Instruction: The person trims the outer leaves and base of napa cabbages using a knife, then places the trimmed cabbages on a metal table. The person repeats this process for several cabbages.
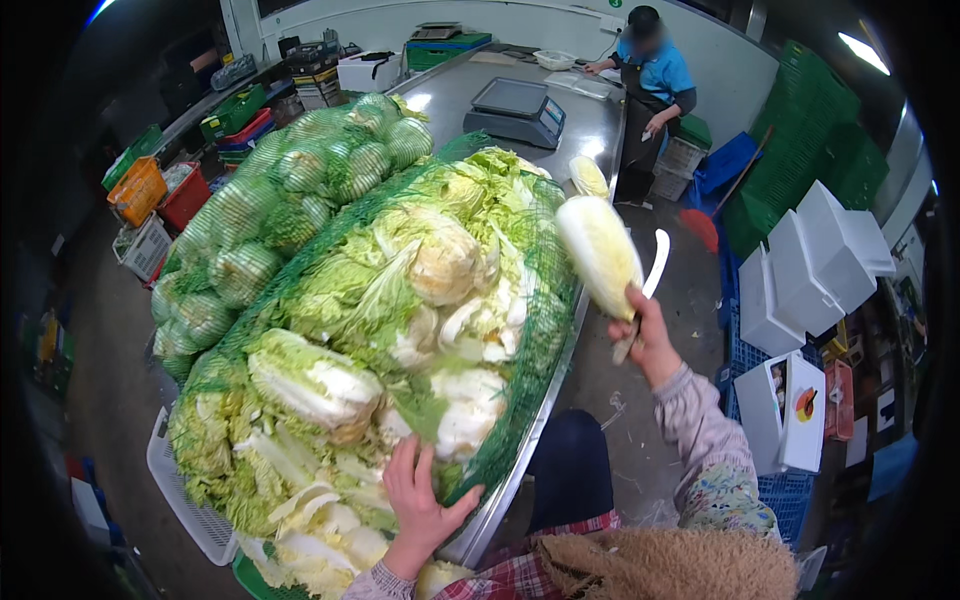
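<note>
My right hand point(646, 337) grips the narrow end of a trimmed pale napa cabbage point(600, 247), held up beyond the steel table's edge. The same fist also holds what looks like a knife with a pale curved blade point(658, 262); its handle pokes out below. My left hand point(420, 487), fingers spread, rests on loose cabbage leaves beside the edge of an opened green mesh sack point(551, 322). Inside the sack lie untrimmed napa cabbages point(315, 382) among many leaves. Another bare cabbage point(588, 177) lies on the table near the sack's far end.
A full mesh sack of cabbages point(300, 202) lies along the left. Farther along the steel table point(592, 135) sits a digital scale point(517, 109). A co-worker point(656, 82) stands at the far right corner. White foam boxes point(795, 262) are stacked right; a white basket point(187, 495) is lower left.
</note>
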`<state>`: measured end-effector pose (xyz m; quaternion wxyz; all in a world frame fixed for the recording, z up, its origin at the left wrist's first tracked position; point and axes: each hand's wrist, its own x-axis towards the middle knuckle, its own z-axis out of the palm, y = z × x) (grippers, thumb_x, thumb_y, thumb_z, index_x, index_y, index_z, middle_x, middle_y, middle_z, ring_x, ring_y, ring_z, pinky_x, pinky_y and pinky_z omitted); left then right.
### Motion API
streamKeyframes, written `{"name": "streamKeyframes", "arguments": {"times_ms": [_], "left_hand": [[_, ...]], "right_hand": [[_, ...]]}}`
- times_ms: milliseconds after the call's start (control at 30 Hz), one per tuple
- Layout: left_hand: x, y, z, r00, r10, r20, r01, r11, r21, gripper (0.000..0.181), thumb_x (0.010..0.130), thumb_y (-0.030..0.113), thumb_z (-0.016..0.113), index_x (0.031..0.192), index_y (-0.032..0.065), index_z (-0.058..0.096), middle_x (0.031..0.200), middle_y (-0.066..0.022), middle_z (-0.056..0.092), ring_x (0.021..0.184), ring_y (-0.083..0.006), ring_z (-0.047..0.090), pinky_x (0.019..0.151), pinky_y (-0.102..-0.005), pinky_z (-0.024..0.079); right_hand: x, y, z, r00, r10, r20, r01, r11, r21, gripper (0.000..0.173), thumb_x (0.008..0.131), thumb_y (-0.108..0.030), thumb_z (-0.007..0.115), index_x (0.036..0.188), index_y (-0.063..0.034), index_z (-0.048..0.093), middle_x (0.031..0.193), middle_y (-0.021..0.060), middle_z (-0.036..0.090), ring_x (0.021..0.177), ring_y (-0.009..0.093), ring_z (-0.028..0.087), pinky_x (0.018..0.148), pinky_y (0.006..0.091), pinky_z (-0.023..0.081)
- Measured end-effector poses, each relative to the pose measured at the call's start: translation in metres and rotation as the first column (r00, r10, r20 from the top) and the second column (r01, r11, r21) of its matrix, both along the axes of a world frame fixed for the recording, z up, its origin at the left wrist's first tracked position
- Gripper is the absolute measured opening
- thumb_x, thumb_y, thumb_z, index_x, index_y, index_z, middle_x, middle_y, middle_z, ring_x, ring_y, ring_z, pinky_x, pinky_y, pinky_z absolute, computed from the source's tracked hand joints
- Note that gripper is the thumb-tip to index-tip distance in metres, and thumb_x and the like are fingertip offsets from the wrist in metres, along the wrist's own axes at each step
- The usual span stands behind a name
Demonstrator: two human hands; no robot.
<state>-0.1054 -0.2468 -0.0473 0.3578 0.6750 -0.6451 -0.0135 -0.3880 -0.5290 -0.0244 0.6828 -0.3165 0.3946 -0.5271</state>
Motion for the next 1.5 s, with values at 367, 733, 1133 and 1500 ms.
{"name": "streamKeyframes", "arguments": {"times_ms": [367,733,1133,1500], "left_hand": [[-0.010,0.016,-0.048,0.999,0.006,0.034,-0.009,0.996,0.091,0.101,0.065,0.040,0.081,0.142,-0.0039,0.032,0.143,-0.0322,0.028,0.128,-0.0522,0.030,0.104,-0.0591,0.028],[-0.013,-0.011,-0.034,0.998,0.027,0.051,-0.028,0.999,0.021,0.087,0.060,0.038,0.082,0.129,-0.0003,0.045,0.135,-0.0260,0.040,0.121,-0.0475,0.039,0.099,-0.0546,0.038],[0.006,0.109,-0.038,0.943,0.292,0.159,-0.315,0.938,0.147,0.086,0.072,0.039,0.070,0.142,0.0037,0.033,0.145,-0.0192,0.035,0.134,-0.0371,0.032,0.107,-0.0525,0.026],[0.006,0.194,-0.096,0.946,0.325,-0.015,-0.321,0.941,0.111,0.073,0.068,0.040,0.071,0.122,-0.0045,0.050,0.137,-0.0237,0.041,0.129,-0.0383,0.038,0.104,-0.0499,0.030]], "right_hand": [[-0.004,-0.310,-0.092,0.935,-0.183,-0.304,0.211,0.976,0.060,0.033,0.077,-0.031,0.076,0.093,-0.0050,0.062,0.061,0.0027,0.053,0.038,0.012,0.043,0.038,0.0305,0.040],[0.054,-0.165,-0.006,0.623,-0.452,-0.638,-0.128,0.745,-0.654,0.039,0.089,-0.012,0.063,0.124,0.0028,0.056,0.105,0.0103,0.065,0.086,0.016,0.062,0.074,0.0281,0.050],[0.191,0.225,0.028,0.572,0.347,-0.743,-0.820,0.215,-0.531,0.028,0.078,0.001,0.063,0.106,-0.0016,0.064,0.081,0.0008,0.062,0.051,0.003,0.037,0.049,0.0219,0.030],[0.207,0.279,-0.039,0.395,0.233,-0.888,-0.918,0.072,-0.389,0.033,0.080,-0.011,0.068,0.108,0.0032,0.059,0.095,0.0192,0.061,0.086,0.032,0.060,0.079,0.0372,0.047]]}}
